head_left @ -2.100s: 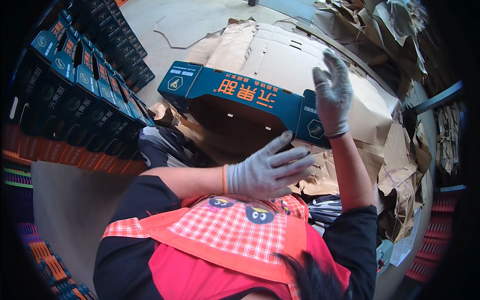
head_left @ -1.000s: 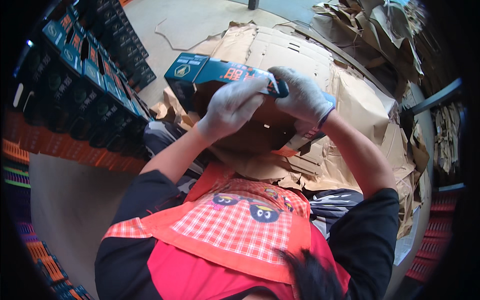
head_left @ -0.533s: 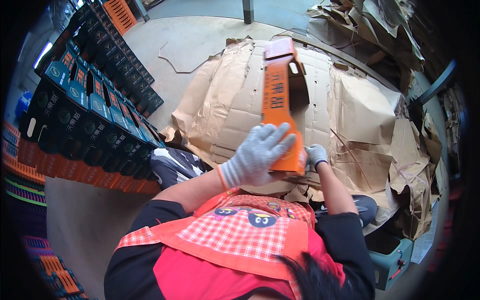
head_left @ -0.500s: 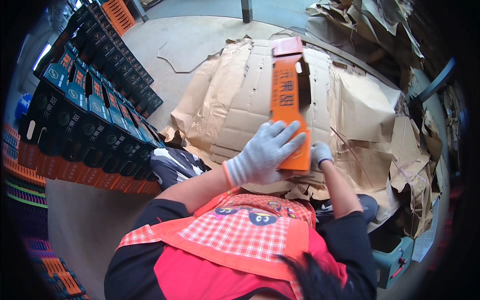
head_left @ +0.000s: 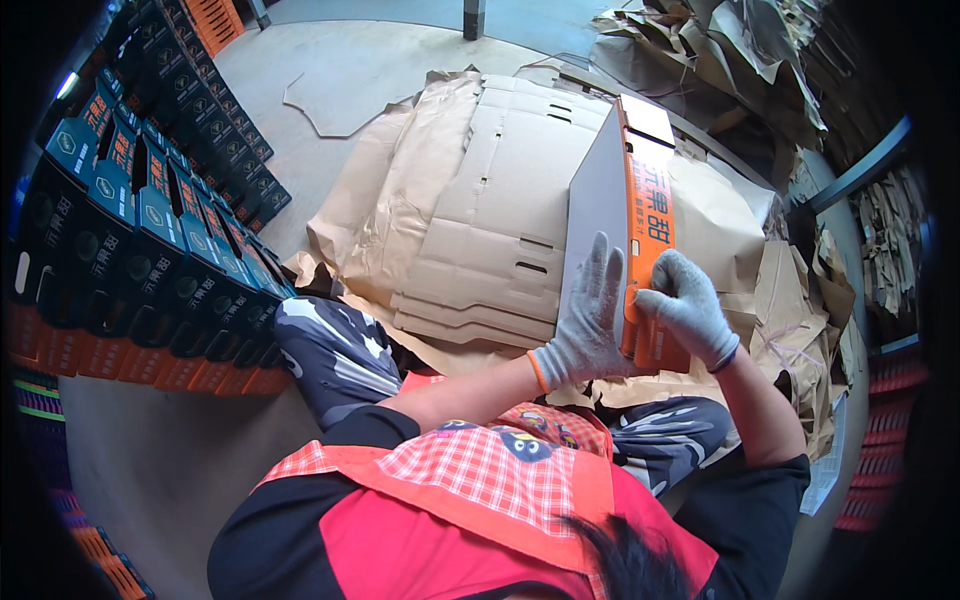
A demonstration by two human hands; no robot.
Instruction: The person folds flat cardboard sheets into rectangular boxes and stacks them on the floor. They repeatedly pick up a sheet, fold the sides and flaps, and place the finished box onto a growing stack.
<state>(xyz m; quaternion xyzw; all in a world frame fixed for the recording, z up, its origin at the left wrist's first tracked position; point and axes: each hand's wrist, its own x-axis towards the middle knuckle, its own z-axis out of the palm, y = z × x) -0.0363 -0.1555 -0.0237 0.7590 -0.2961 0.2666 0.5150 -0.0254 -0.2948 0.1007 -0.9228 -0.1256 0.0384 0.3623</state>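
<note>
A cardboard carton (head_left: 650,200) with an orange printed side stands tilted in front of me, over the right part of a pile of flat cardboard blanks (head_left: 500,190). My left hand (head_left: 592,325), in a grey knit glove, lies against the carton's plain pale side with its fingers stretched upward. My right hand (head_left: 692,305), gloved too, is closed at the near end of the orange side, its fingers curled against the panel. The inside of the carton and the fingertips of my right hand are hidden.
On the left rise stacked dark green and orange cartons (head_left: 130,240) with handle holes. Crumpled brown paper (head_left: 380,190) lies around the blanks. More torn paper (head_left: 690,60) is heaped at the far right, near a blue-grey metal bar (head_left: 860,165). An orange crate (head_left: 212,25) stands far left.
The carton has swung right, and its pale side now shows. My left hand has left the orange side for the pale one; my right hand has come round onto the orange side.
</note>
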